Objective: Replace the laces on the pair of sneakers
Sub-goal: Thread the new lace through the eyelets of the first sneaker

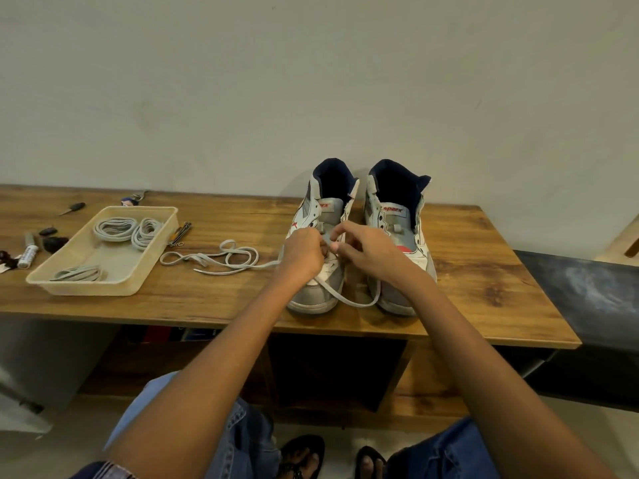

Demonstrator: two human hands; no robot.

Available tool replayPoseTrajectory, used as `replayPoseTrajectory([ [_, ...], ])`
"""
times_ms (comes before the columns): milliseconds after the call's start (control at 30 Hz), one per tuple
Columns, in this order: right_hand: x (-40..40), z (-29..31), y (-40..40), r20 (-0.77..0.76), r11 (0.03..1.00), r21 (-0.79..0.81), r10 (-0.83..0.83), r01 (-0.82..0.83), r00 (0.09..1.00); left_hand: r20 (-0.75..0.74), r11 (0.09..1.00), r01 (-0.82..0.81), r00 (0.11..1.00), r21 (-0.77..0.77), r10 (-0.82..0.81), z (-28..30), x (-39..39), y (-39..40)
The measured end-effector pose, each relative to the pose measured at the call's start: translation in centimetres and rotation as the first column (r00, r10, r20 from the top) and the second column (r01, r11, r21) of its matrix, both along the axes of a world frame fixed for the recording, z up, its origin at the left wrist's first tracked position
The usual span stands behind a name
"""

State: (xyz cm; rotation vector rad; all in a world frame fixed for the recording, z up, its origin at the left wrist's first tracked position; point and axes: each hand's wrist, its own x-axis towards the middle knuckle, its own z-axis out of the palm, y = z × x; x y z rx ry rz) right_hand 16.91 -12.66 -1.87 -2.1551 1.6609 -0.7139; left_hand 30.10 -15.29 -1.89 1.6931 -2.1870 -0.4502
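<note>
Knees and sandals at the bottom, then both arms reaching up-frame: left hand and right hand both pinch the lace over the left-of-frame sneaker mid-surface, its long axis running away toward the wall.

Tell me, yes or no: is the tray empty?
No, the tray holds three coiled laces.

Bare tabletop right of 2 sneakers

"sparx" on both sneaker tongues (red lettering).
</note>
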Motion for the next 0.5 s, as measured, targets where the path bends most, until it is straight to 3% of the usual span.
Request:
replayPoseTrajectory([
  [133, 0.0, 0.0, -0.1, 0.039, 0.999, -0.031, -0.02, 0.021, 0.999, 0.032, 0.991, -0.098, 0.994, -0.095, 0.101, 0.3, 0.8, -0.6],
  [300, 0.1, 0.0, -0.3, 0.036, 0.997, -0.052, -0.063, 0.065, 0.997, -0.086, 0.943, -0.282, 0.959, -0.179, 0.27, 1.9, 5.8, -2.5],
  [400, 1.0, 0.5, -0.5, -0.075, 0.984, -0.135, -0.126, 0.115, 0.989, -0.303, 0.919, -0.324, 0.92, -0.224, 0.25, 1.8, 6.7, -3.1],
  [500, 2.1, 1.0, -0.5, 0.028, 0.969, -0.226, -0.095, 0.099, 0.995, -0.544, 0.973, -0.18, 0.836, -0.144, 0.074, 2.1, 4.4, -2.0],
])
